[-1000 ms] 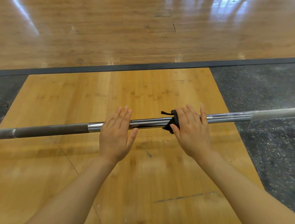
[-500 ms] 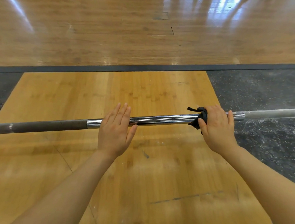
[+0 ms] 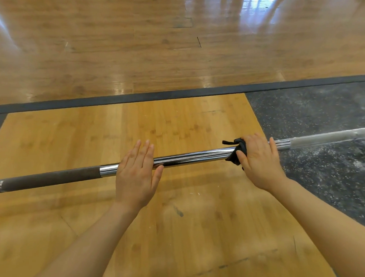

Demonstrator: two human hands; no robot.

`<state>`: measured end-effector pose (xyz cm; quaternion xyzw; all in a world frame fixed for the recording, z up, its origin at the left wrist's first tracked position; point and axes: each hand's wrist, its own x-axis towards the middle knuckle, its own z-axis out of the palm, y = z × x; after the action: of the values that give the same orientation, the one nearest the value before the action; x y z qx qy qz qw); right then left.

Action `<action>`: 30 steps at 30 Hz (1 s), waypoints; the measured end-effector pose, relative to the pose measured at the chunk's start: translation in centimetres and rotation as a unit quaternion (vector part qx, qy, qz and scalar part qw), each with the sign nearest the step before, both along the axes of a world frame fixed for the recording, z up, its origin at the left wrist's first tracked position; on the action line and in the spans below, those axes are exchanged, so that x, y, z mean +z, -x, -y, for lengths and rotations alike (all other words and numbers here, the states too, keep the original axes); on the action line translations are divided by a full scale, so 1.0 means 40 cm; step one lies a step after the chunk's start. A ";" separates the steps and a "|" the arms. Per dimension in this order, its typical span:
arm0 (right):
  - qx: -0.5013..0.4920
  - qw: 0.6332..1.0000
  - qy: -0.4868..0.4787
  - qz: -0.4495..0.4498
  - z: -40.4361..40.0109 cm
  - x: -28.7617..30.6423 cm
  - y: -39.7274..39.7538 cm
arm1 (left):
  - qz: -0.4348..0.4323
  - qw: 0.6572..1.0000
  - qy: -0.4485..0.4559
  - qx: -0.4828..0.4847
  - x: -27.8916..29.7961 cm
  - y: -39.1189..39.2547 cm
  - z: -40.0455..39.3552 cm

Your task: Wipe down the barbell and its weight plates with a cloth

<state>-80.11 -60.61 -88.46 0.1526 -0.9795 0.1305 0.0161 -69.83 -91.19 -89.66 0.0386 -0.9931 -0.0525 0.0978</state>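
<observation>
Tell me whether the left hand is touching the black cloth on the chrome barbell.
Apart. The head view shows the left hand resting flat on the chrome barbell, with bare shaft between it and the black cloth gripped by the right hand.

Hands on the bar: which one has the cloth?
The right hand, pressing the black cloth on the chrome part of the bar. The left hand rests flat and bare on the bar.

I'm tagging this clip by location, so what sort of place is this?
Most likely a gym's weightlifting area. A long steel barbell lies across a wooden lifting platform flanked by speckled black rubber flooring, with glossy hardwood floor beyond. The rubber looks dusted white, possibly with chalk.
</observation>
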 end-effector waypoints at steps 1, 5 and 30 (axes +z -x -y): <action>0.002 1.000 -0.002 0.006 0.002 0.002 0.010 | 0.006 1.000 -0.003 -0.001 0.002 0.010 0.002; 0.003 1.000 -0.001 0.025 0.016 0.017 0.054 | 0.023 1.000 -0.016 -0.001 0.017 0.051 0.013; 0.170 0.985 0.020 -0.003 0.270 0.035 0.196 | 0.092 0.992 -0.043 0.075 0.047 0.292 0.076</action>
<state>-87.96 -71.40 -87.07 0.3167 -0.9366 0.1502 -0.0006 -81.53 -94.23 -87.77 0.1219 -0.9889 -0.0839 0.0084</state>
